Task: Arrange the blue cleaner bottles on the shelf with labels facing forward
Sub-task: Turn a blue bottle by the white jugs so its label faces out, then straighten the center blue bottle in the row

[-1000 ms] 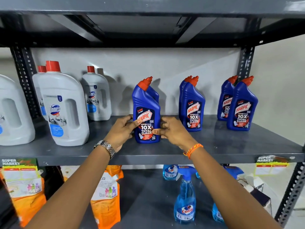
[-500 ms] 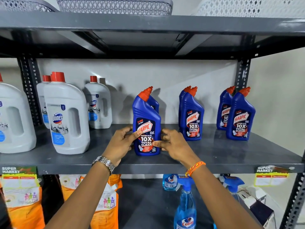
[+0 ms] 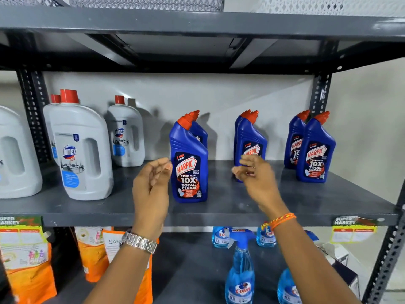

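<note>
A blue Harpic bottle (image 3: 189,165) with a red cap stands upright near the front of the grey shelf (image 3: 219,213), label forward, with a second one close behind it. Another pair of blue bottles (image 3: 249,139) stands in the middle, and a third pair (image 3: 315,150) at the right, labels forward. My left hand (image 3: 153,183) hovers just left of the front bottle, fingers loosely curled, holding nothing. My right hand (image 3: 254,174) is blurred in front of the middle pair's lower part, fingers apart, holding nothing.
White Domex jugs (image 3: 81,150) fill the shelf's left side. Black slotted uprights (image 3: 32,115) stand at both ends. The lower shelf holds blue Colin spray bottles (image 3: 240,270) and orange pouches (image 3: 96,255). Mesh baskets (image 3: 144,2) sit on the shelf above.
Both hands have let go of the front blue bottle. My left hand has drawn back slightly and my right hand has moved right toward the middle pair.
</note>
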### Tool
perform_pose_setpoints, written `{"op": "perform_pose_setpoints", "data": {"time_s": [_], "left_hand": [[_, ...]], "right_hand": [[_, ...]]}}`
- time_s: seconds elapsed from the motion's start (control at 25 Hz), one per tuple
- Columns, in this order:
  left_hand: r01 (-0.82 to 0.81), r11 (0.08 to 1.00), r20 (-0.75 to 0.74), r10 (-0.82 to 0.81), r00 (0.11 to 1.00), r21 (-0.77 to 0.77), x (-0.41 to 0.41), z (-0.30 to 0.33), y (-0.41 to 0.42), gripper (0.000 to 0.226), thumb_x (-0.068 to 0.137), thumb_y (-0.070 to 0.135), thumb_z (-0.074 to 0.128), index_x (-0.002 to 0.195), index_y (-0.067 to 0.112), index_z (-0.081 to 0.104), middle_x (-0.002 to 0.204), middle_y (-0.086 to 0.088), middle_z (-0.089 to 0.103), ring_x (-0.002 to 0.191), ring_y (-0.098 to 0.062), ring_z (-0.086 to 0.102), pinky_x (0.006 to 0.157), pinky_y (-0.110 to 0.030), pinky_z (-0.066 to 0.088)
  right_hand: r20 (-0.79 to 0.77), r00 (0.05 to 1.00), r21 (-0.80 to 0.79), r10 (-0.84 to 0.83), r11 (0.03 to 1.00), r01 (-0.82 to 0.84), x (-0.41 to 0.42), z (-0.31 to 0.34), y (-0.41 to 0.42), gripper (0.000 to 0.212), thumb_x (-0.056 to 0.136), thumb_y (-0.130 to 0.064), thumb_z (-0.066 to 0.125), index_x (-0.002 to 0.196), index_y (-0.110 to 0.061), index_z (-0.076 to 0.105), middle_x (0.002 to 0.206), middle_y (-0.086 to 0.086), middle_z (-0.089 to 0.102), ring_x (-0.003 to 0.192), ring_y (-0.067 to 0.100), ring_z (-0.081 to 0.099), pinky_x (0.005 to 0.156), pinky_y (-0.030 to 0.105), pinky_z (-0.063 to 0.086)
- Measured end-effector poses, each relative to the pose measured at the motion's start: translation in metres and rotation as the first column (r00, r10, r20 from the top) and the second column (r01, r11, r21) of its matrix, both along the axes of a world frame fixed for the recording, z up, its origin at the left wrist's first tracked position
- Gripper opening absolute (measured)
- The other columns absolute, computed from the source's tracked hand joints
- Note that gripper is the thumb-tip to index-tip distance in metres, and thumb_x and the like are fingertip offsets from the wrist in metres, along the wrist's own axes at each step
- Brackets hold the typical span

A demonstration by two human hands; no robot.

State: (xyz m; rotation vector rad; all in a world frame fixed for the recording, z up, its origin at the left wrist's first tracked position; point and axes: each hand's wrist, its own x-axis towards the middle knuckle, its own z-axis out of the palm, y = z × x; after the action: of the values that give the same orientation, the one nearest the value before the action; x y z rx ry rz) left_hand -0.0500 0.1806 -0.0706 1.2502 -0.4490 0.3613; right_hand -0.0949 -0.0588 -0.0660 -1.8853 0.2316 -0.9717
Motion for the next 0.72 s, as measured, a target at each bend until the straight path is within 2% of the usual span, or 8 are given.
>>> {"op": "perform_pose_setpoints", "data": {"time_s": [0.08, 0.12, 0.2, 0.28, 0.4, 0.52, 0.64, 0.72], "left_hand": [[0.153, 0.986, 0.045, -0.15, 0.988, -0.07, -0.016, 0.003, -0.027, 0.02, 0.09, 0.021, 0.065, 0.108, 0.024, 0.073, 0.112, -0.002, 0.077, 0.109, -0.016, 0.072, 0.096, -0.03, 0.055], [0.236, 0.971, 0.053, -0.234, 0.971, -0.032, -0.021, 0.006, -0.047, 0.025, 0.089, 0.021, 0.063, 0.112, 0.024, 0.072, 0.116, -0.001, 0.076, 0.112, -0.014, 0.071, 0.097, -0.028, 0.054], [0.319, 0.94, -0.016, -0.32, 0.947, 0.125, -0.019, 0.014, -0.099, 0.036, 0.091, 0.019, 0.059, 0.126, 0.021, 0.065, 0.13, 0.001, 0.069, 0.115, -0.008, 0.066, 0.102, -0.024, 0.049], [0.294, 0.913, -0.144, -0.263, 0.954, 0.283, -0.002, 0.019, -0.153, 0.043, 0.097, 0.018, 0.054, 0.139, 0.011, 0.053, 0.135, 0.002, 0.06, 0.113, -0.008, 0.058, 0.099, -0.025, 0.044], [0.212, 0.856, -0.231, -0.112, 0.967, 0.471, 0.028, 0.021, -0.205, 0.035, 0.098, 0.019, 0.052, 0.129, 0.004, 0.057, 0.13, -0.009, 0.065, 0.108, -0.024, 0.064, 0.092, -0.035, 0.052], [0.158, 0.842, -0.221, -0.047, 0.974, 0.516, 0.045, 0.013, -0.216, 0.029, 0.094, 0.018, 0.06, 0.12, 0.005, 0.063, 0.123, -0.017, 0.071, 0.11, -0.031, 0.068, 0.096, -0.046, 0.055], [0.144, 0.879, -0.222, -0.044, 0.974, 0.455, 0.036, 0.008, -0.206, 0.027, 0.091, 0.017, 0.066, 0.116, 0.009, 0.066, 0.119, -0.015, 0.073, 0.104, -0.027, 0.07, 0.095, -0.047, 0.057], [0.177, 0.888, -0.22, -0.088, 0.972, 0.425, 0.022, 0.004, -0.195, 0.028, 0.09, 0.017, 0.068, 0.118, 0.011, 0.067, 0.12, -0.012, 0.073, 0.104, -0.023, 0.07, 0.096, -0.046, 0.057]], "right_hand": [[0.098, 0.984, 0.114, -0.149, 0.984, 0.138, -0.003, 0.004, -0.041, 0.034, 0.086, -0.002, 0.068, 0.118, -0.007, 0.058, 0.096, 0.0, 0.062, 0.085, 0.014, 0.061, 0.095, 0.04, 0.057], [0.075, 0.982, 0.165, -0.172, 0.974, 0.158, -0.002, 0.007, -0.058, 0.034, 0.088, 0.0, 0.065, 0.121, -0.004, 0.056, 0.095, 0.001, 0.058, 0.087, 0.016, 0.058, 0.1, 0.045, 0.054], [-0.11, 0.986, 0.178, -0.128, 0.973, 0.146, 0.002, 0.016, -0.088, 0.042, 0.092, -0.007, 0.064, 0.13, 0.002, 0.05, 0.102, 0.004, 0.054, 0.1, 0.022, 0.056, 0.102, 0.044, 0.05], [-0.259, 0.963, 0.22, 0.071, 0.975, -0.013, 0.007, 0.024, -0.105, 0.042, 0.096, -0.01, 0.061, 0.132, 0.008, 0.049, 0.1, 0.006, 0.057, 0.103, 0.022, 0.053, 0.09, 0.037, 0.045], [-0.245, 0.91, 0.426, 0.335, 0.88, -0.21, 0.012, 0.028, -0.115, 0.028, 0.101, -0.01, 0.052, 0.128, -0.001, 0.056, 0.108, 0.006, 0.065, 0.102, 0.017, 0.058, 0.088, 0.034, 0.044], [-0.209, 0.904, 0.447, 0.372, 0.859, -0.25, 0.012, 0.023, -0.11, 0.028, 0.104, -0.005, 0.044, 0.128, 0.0, 0.056, 0.111, 0.011, 0.066, 0.103, 0.024, 0.062, 0.093, 0.04, 0.053], [-0.213, 0.919, 0.374, 0.331, 0.897, -0.236, 0.003, 0.019, -0.11, 0.031, 0.104, -0.004, 0.042, 0.132, 0.003, 0.053, 0.121, 0.015, 0.062, 0.112, 0.025, 0.059, 0.103, 0.046, 0.05], [-0.215, 0.919, 0.335, 0.33, 0.909, -0.248, -0.01, 0.015, -0.107, 0.027, 0.104, -0.006, 0.043, 0.127, -0.003, 0.057, 0.121, 0.012, 0.064, 0.11, 0.023, 0.061, 0.101, 0.044, 0.052]]}}
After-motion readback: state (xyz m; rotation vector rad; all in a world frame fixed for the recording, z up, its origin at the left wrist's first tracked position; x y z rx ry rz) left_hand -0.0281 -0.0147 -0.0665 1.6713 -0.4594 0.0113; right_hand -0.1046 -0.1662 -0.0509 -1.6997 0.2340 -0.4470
